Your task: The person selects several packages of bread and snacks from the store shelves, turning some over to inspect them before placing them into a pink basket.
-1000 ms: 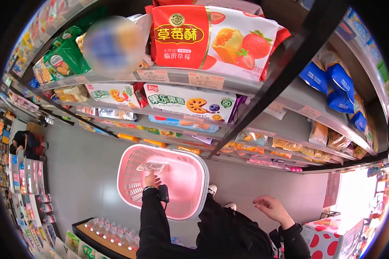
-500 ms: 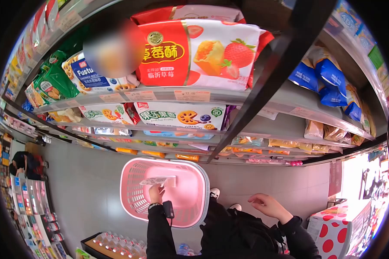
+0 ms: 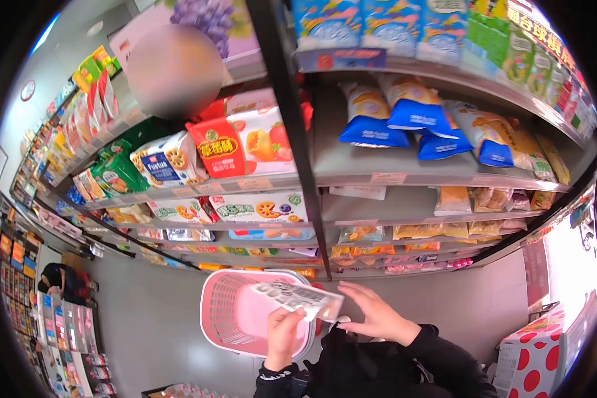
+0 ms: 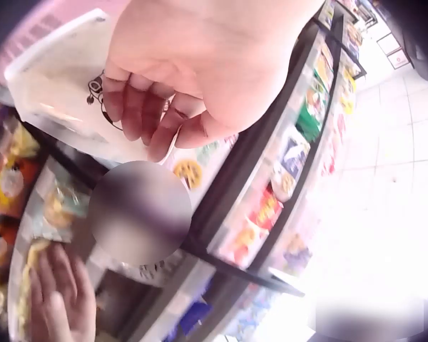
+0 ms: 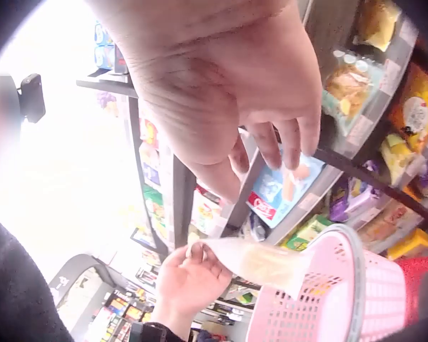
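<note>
In the head view my left hand (image 3: 283, 337) pinches a flat whitish plastic package (image 3: 302, 298) with dark print by its near edge. The package is held slanted above the pink basket (image 3: 220, 315) and overlaps its right rim in this view. My right hand (image 3: 383, 318) is close to the package's right end, thumb and fingers spread apart, holding nothing. The left wrist view has the thumb and curled fingers (image 4: 132, 114) on the package's edge. From the right wrist, the package (image 5: 260, 265) hangs between the left hand and the basket, beneath my right palm.
Shelves (image 3: 351, 189) of snacks rise ahead, with a red-and-white strawberry pastry bag (image 3: 245, 142) and blue-bottomed bags (image 3: 375, 136). A dark upright post (image 3: 292, 132) divides them. A red-dotted box (image 3: 530, 358) stands at right. Another person (image 3: 63, 282) bends over at far left.
My left hand has brought the package up from inside the basket and towards the right. My right hand has moved left, near the package. The head view now takes in more of the right-hand shelves.
</note>
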Demonstrator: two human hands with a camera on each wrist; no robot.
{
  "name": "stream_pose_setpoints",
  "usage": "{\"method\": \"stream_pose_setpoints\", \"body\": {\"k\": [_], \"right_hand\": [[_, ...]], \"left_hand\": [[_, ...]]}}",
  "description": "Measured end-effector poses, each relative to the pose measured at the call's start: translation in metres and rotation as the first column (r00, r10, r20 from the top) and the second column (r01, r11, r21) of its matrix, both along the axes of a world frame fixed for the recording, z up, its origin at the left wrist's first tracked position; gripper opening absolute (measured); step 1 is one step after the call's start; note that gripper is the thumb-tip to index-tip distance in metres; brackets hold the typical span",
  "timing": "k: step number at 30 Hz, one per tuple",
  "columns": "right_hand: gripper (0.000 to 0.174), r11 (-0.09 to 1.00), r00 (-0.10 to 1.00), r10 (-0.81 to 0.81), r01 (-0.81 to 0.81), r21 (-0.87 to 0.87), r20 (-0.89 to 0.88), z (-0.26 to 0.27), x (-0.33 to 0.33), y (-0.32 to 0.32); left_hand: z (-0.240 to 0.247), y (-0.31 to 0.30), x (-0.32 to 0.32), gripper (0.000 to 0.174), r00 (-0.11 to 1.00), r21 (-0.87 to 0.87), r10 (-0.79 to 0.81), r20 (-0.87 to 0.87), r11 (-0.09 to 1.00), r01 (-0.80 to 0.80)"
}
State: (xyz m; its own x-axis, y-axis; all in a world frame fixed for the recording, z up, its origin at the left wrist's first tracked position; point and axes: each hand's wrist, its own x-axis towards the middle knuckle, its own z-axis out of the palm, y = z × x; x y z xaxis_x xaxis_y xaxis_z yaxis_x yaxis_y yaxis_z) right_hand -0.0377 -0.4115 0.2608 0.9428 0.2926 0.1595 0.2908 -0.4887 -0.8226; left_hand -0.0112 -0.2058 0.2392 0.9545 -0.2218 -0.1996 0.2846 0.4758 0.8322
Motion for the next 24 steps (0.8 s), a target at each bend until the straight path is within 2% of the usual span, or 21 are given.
{"method": "stream_pose_setpoints", "body": {"k": [1,3,4,6,10,12,14,15,24], "right_hand": [[0.054,1.000,0.999,-0.029,0.029,0.009,0.037,0.002,-0.002,-0.004],[0.055,0.996,0.996,-0.077,0.075,0.040,0.052,-0.002,-0.008,-0.017],[0.055,0.995,0.993,-0.090,0.088,0.038,0.074,-0.001,-0.013,-0.027],[0.053,0.973,0.980,-0.195,0.188,0.137,0.039,0.002,-0.022,-0.045],[0.045,0.899,0.907,-0.397,0.353,0.259,0.142,0.018,-0.039,-0.070],[0.042,0.860,0.871,-0.470,0.415,0.296,0.144,0.024,-0.045,-0.079],[0.043,0.839,0.813,-0.534,0.473,0.270,0.232,0.022,-0.047,-0.091],[0.038,0.823,0.798,-0.557,0.494,0.279,0.231,0.024,-0.048,-0.094],[0.022,0.785,0.800,-0.578,0.491,0.378,0.161,0.002,-0.025,-0.122]], "left_hand": [[0.011,-0.016,-0.001,0.014,1.000,0.002,-0.011,0.022,1.000,0.011],[0.029,-0.048,-0.003,0.016,0.983,-0.040,-0.173,0.070,0.984,0.176],[0.034,-0.063,-0.004,0.016,0.978,-0.040,-0.186,0.092,0.981,0.190],[0.043,-0.091,-0.005,0.017,0.950,-0.039,-0.299,0.084,0.952,0.303],[0.048,-0.137,-0.001,0.017,0.886,0.013,-0.424,0.186,0.903,0.429],[0.048,-0.158,-0.001,0.017,0.868,0.014,-0.454,0.202,0.887,0.461],[0.047,-0.176,-0.003,0.016,0.867,-0.054,-0.459,0.194,0.877,0.477],[0.046,-0.183,-0.003,0.015,0.864,-0.076,-0.463,0.195,0.872,0.484],[0.042,-0.205,0.013,0.019,0.850,-0.084,-0.503,0.156,0.851,0.518]]}}
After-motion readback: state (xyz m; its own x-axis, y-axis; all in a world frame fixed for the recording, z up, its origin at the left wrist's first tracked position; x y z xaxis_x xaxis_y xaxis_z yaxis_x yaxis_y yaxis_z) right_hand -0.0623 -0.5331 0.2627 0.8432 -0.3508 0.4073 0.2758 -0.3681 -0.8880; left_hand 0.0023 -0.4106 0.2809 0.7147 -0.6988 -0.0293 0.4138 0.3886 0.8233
